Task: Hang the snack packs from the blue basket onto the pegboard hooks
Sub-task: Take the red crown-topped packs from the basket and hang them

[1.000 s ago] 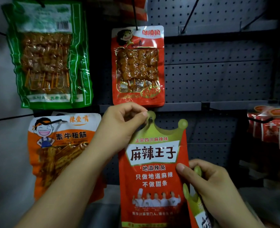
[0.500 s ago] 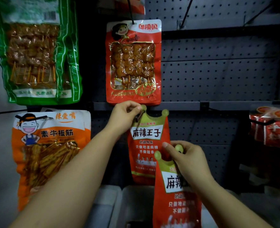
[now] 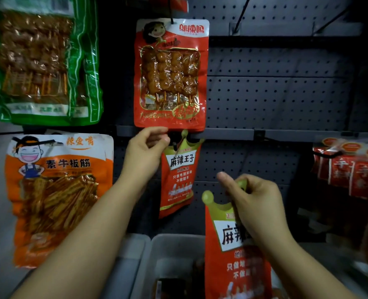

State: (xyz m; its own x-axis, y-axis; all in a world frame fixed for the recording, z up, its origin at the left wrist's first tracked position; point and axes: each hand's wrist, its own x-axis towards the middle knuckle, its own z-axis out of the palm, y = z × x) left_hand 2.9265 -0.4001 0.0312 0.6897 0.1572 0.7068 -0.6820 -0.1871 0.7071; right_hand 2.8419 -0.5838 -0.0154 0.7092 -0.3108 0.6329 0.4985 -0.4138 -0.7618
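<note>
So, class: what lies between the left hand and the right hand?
In the head view, the crown-topped red pack hangs between the left hand and right hand; dark pegboard shows behind it.

The scene is dim overall, the pegboard (image 3: 275, 93) falling to near black on the right. Glare glints off the clear window of the red skewer pack (image 3: 171, 72) (and the green pack (image 3: 42, 61)). Straight lines bow at the wide-angle edges; the lower corners blur.
</note>
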